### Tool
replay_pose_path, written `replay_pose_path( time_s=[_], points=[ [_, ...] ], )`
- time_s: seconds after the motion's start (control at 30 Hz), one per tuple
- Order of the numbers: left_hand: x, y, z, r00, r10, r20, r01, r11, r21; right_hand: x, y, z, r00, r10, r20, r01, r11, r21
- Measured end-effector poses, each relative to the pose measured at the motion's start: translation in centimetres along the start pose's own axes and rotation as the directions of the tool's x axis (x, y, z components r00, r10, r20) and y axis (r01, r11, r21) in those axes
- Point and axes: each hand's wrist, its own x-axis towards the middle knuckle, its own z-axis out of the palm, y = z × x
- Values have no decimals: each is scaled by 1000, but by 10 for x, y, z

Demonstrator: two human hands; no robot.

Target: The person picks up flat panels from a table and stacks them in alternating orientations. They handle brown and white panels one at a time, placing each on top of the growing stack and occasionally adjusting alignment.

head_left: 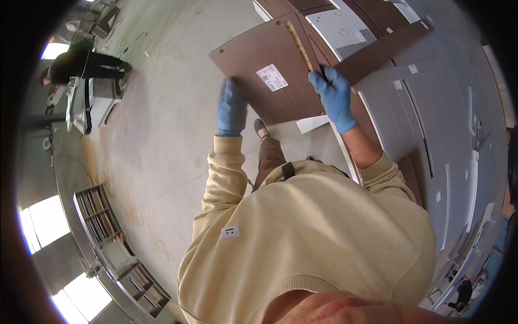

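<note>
A brown wood-grain panel (243, 59) is held up in front of me, tilted, with a white label (272, 78) on its face and small holes near its far corners. Its right edge shows raw, pale chipboard. My left hand (232, 108), in a blue glove, is closed on the panel's left edge, with the fingertips partly hidden. On the opposite side, my right hand (334, 94), also gloved in blue, grips the raw edge with its fingers bent round it.
Stacked brown and grey panels (431, 108) spread along my right. A long brown board (383, 51) lies across them, beside a white panel (334, 32). Shelf racks (100, 213) stand at the left. Another person (86, 65) bends over a workpiece at the far left.
</note>
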Motion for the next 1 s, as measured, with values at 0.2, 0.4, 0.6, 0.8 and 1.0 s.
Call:
replay_pose_path(
  time_s=[0.2,0.4,0.6,0.8,1.0],
  points=[
    [165,-85,-22,801,-398,447,583,348,-734,192,56,73,998,60,-34,-65,976,-208],
    [343,-133,-28,540,-515,666,841,361,-402,367,93,103,987,87,-139,-147,840,-522],
    [477,-194,39,503,-391,771,853,371,-368,487,151,74,963,72,-259,-230,720,-655],
    [560,-231,122,422,-488,764,900,323,-291,587,227,22,944,6,-331,-275,569,-775],
    [636,-262,203,339,-621,707,941,206,-270,681,283,-16,941,20,-338,-314,429,-847]
  ],
)
